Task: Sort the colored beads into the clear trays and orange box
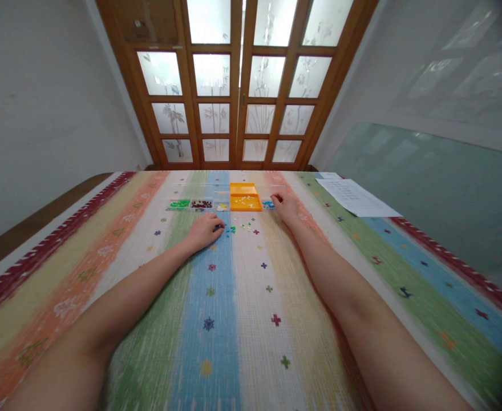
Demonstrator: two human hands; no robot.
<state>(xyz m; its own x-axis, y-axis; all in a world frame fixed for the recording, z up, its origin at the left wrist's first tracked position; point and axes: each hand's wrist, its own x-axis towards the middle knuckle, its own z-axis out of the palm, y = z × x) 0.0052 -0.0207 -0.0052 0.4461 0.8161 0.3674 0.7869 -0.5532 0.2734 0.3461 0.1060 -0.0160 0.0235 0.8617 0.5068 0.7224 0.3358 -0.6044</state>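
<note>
My left hand (pixel 205 230) rests on the striped tablecloth with its fingers curled together. A small dark spot shows at its fingertips, too small to name. Just to the right of those fingers lie several loose blue and green pieces (pixel 233 230). My right hand (pixel 287 208) is pinched closed beside a clear compartment of blue pieces (pixel 268 204); whatever it may hold is too small to see. Between the hands stands an open orange box (pixel 246 209), its lid tipped back, with several pale pieces (pixel 245 201) inside.
Left of the orange box are clear compartments with green pieces (pixel 179 204), dark brown pieces (pixel 202 204) and yellow and white pieces (pixel 222 206). A printed paper sheet (pixel 353 197) lies at the right. Behind the table is a wood-framed glass door (pixel 239 108).
</note>
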